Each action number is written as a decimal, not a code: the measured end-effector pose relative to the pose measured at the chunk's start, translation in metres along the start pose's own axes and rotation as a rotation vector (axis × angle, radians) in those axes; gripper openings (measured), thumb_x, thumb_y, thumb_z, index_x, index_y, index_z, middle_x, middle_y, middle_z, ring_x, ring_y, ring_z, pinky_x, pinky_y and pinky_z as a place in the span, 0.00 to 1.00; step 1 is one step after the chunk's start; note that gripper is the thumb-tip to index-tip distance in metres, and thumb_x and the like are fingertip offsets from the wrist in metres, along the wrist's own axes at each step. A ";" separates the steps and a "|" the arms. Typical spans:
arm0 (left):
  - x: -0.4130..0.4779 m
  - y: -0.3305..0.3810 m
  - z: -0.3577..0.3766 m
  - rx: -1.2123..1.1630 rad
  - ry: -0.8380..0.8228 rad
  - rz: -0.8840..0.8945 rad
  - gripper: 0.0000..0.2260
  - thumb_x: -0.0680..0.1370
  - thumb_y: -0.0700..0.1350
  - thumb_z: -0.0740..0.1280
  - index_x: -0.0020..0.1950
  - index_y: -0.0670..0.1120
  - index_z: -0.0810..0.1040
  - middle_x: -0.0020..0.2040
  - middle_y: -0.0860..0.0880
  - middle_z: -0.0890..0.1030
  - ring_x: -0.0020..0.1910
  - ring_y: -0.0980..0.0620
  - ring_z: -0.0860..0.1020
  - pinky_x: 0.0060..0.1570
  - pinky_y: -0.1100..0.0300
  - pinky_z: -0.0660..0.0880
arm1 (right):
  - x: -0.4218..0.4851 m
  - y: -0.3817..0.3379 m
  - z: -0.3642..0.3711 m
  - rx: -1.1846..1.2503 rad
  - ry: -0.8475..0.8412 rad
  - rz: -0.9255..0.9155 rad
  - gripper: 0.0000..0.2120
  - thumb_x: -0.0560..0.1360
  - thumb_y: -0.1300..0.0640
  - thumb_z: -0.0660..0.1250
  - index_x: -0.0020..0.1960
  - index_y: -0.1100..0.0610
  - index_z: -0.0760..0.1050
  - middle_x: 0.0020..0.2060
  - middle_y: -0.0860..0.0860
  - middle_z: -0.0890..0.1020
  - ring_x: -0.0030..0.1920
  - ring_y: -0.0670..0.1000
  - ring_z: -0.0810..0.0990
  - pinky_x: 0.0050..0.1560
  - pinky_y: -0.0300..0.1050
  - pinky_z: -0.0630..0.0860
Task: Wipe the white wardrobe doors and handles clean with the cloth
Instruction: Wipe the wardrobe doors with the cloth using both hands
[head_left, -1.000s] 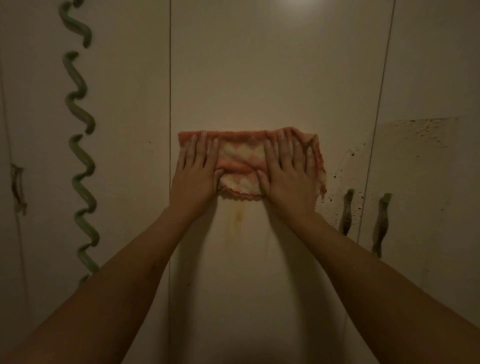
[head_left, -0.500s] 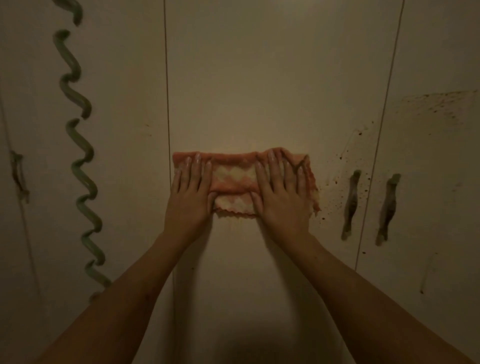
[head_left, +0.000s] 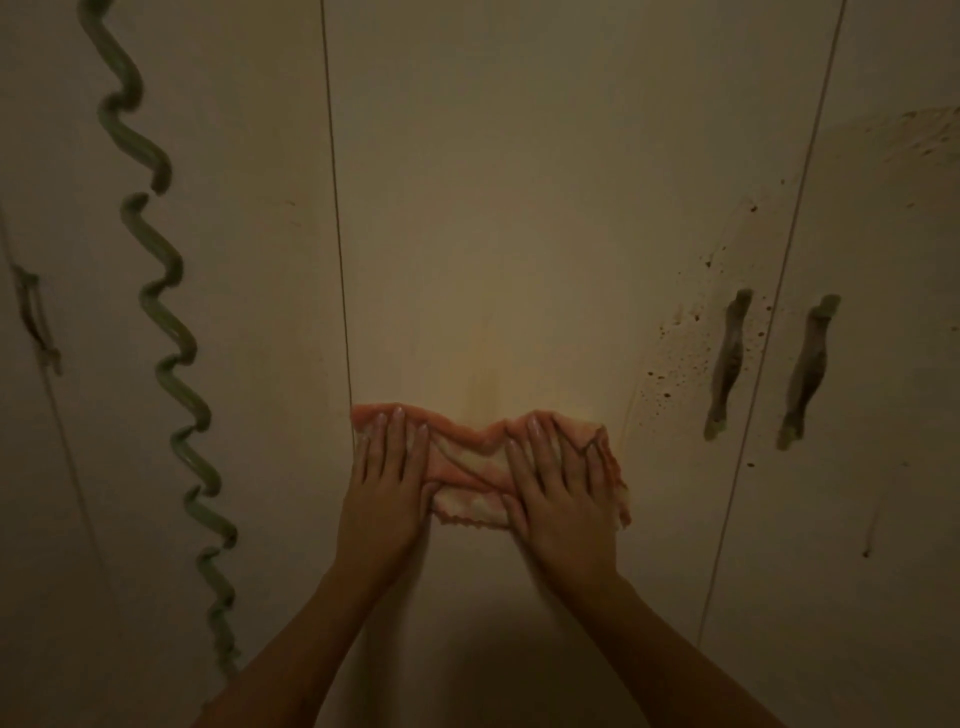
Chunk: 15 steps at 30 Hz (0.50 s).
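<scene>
A pink and cream cloth (head_left: 467, 470) lies flat against the middle white wardrobe door (head_left: 519, 208). My left hand (head_left: 387, 480) presses its left end with straight fingers. My right hand (head_left: 563, 488) presses its right end the same way, and the cloth bunches a little between the two hands. Two soiled handles (head_left: 730, 364) (head_left: 808, 371) hang right of the cloth, either side of a door gap. Dark specks (head_left: 675, 364) dot the door beside them.
A green wavy smear (head_left: 166, 338) runs down the left door (head_left: 249, 260). Another dirty handle (head_left: 34, 317) sits at the far left edge. A brownish stained patch (head_left: 909, 156) covers the upper part of the right door.
Both hands have slid the cloth straight down the middle door. The cloth has bunched more in the middle, and a faint yellowish streak shows above it.
</scene>
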<state>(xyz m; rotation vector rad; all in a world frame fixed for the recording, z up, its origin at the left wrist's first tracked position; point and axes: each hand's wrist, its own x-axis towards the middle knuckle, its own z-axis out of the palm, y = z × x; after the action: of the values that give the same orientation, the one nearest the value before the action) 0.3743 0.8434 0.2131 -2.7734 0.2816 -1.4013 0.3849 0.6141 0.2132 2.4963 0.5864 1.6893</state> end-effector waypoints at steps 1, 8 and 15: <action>-0.008 0.002 0.005 -0.009 -0.005 -0.006 0.30 0.79 0.52 0.55 0.78 0.41 0.53 0.78 0.36 0.55 0.77 0.36 0.52 0.74 0.41 0.53 | -0.008 -0.002 0.003 0.001 -0.007 -0.004 0.31 0.80 0.43 0.58 0.80 0.52 0.58 0.79 0.55 0.58 0.77 0.58 0.60 0.76 0.60 0.49; -0.050 0.017 0.026 -0.081 -0.022 -0.021 0.31 0.81 0.52 0.53 0.79 0.44 0.44 0.77 0.37 0.54 0.77 0.36 0.52 0.73 0.42 0.52 | -0.049 -0.005 0.017 -0.013 -0.041 -0.064 0.33 0.75 0.43 0.63 0.77 0.52 0.63 0.78 0.55 0.60 0.73 0.59 0.64 0.75 0.61 0.52; -0.055 0.037 0.026 -0.097 -0.100 -0.106 0.27 0.83 0.54 0.45 0.74 0.37 0.62 0.75 0.31 0.59 0.77 0.39 0.47 0.74 0.45 0.49 | -0.063 0.009 0.015 0.008 -0.028 -0.111 0.27 0.79 0.45 0.64 0.75 0.52 0.68 0.77 0.53 0.63 0.73 0.57 0.67 0.76 0.58 0.54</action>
<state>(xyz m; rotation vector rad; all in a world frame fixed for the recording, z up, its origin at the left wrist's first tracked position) 0.3581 0.8151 0.1498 -2.9670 0.2086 -1.2970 0.3808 0.5866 0.1542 2.4394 0.7154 1.6139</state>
